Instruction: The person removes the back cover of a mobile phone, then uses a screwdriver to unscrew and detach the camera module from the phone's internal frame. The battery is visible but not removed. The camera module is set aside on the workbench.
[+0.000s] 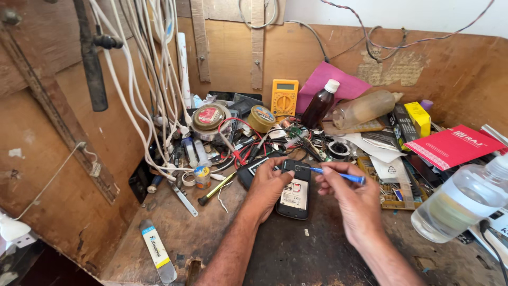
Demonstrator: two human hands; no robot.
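Note:
My left hand point(267, 186) grips a small black mobile phone point(295, 197) with its back cover off, holding it flat just above the dark bench mat point(296, 254). My right hand point(353, 201) pinches a thin blue-handled screwdriver point(338, 176), whose metal tip rests at the phone's top right corner. The phone's open back shows a white label and card slots. Both forearms come in from the bottom edge.
Cluttered wooden bench: yellow multimeter point(284, 97), brown bottle point(319, 106), round tins point(208, 116), white cables point(153, 79) hanging at left, red booklet point(452, 145), clear plastic bottle point(463, 200) at right, metal pry tool point(157, 250) near the front edge, yellow-handled screwdriver point(216, 189).

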